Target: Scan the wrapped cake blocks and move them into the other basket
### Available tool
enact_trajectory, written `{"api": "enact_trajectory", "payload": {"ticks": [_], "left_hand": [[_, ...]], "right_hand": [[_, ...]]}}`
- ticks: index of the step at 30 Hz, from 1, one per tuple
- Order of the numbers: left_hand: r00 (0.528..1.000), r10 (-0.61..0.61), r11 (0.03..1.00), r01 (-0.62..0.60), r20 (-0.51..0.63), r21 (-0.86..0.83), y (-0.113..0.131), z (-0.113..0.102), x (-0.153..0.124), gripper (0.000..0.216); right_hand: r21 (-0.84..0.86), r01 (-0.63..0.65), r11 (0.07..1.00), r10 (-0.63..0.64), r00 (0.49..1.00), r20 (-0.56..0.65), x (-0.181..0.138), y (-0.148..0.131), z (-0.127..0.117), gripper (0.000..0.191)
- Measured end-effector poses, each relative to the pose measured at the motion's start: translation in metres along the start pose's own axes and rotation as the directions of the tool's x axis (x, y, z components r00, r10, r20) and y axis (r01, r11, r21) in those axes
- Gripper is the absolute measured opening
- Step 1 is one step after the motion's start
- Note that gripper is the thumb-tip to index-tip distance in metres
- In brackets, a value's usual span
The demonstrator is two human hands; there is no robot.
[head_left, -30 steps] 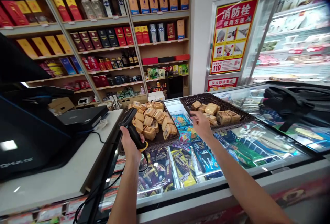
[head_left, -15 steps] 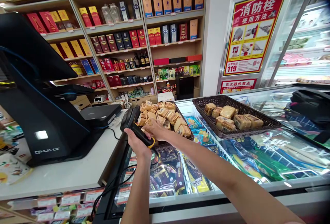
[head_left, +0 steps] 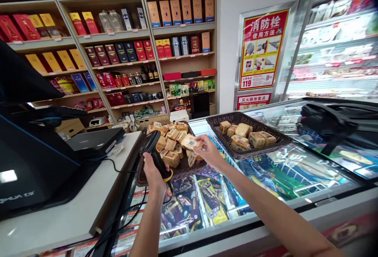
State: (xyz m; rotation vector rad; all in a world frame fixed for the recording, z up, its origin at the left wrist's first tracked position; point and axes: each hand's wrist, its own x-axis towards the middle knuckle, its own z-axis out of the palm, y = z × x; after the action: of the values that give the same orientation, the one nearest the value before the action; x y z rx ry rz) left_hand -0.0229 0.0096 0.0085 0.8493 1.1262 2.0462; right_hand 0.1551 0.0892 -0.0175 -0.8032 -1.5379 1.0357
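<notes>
My left hand (head_left: pixel 154 171) is wrapped round the handle of a black barcode scanner (head_left: pixel 152 148), its head raised over the near basket. Between the fingers of my right hand (head_left: pixel 210 152) is a small wrapped packet (head_left: pixel 189 142) with a printed label, lifted just above the pile. Below both hands, a dark woven basket (head_left: pixel 183 173) holds many similar tan packets (head_left: pixel 171 159). To the right, a second woven basket (head_left: pixel 217 138) carries several more packets (head_left: pixel 242 129). Both baskets rest on the glass top of a chest freezer.
The freezer (head_left: pixel 283 178) shows bagged goods under its glass, and a black bag (head_left: pixel 333 125) lies on its right end. At left, a dark point-of-sale terminal (head_left: pixel 38 158) stands on a white counter (head_left: pixel 97 188). The scanner's cable (head_left: pixel 138 205) loops down the front.
My right hand has moved right and come up from the pile with a packet in its fingers. The scanner stays in my left hand. The view has swung to the right.
</notes>
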Motion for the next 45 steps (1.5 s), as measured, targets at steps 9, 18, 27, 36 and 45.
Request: {"api": "enact_trajectory", "payload": {"ticks": [9,18,27,36,45], "left_hand": [[0.887,-0.224,0.970,0.161,0.404,0.184,-0.022,0.009,-0.024,0.067],[0.769,-0.357,0.923,0.204,0.530,0.325,-0.036,0.009,-0.032,0.068],[0.781,-0.351,0.918,0.177,0.517,0.355,-0.031,0.013,-0.034,0.070],[0.805,-0.341,0.936,0.241,0.485,0.258,-0.028,0.015,-0.033,0.071],[0.928,-0.160,0.983,0.121,0.336,0.135,-0.001,0.013,-0.022,0.071]], "right_hand": [[-0.191,0.320,0.928,-0.368,0.868,-0.334,-0.013,0.042,-0.069,0.046],[-0.487,0.315,0.815,-0.498,0.810,-0.309,-0.014,0.054,-0.085,0.056],[-0.557,0.278,0.782,-0.506,0.806,-0.308,-0.015,0.052,-0.083,0.058],[-0.728,0.034,0.684,-0.473,0.781,-0.408,0.005,0.061,-0.111,0.050],[-0.818,0.061,0.572,-0.456,0.853,-0.255,-0.007,0.066,-0.108,0.046]]}}
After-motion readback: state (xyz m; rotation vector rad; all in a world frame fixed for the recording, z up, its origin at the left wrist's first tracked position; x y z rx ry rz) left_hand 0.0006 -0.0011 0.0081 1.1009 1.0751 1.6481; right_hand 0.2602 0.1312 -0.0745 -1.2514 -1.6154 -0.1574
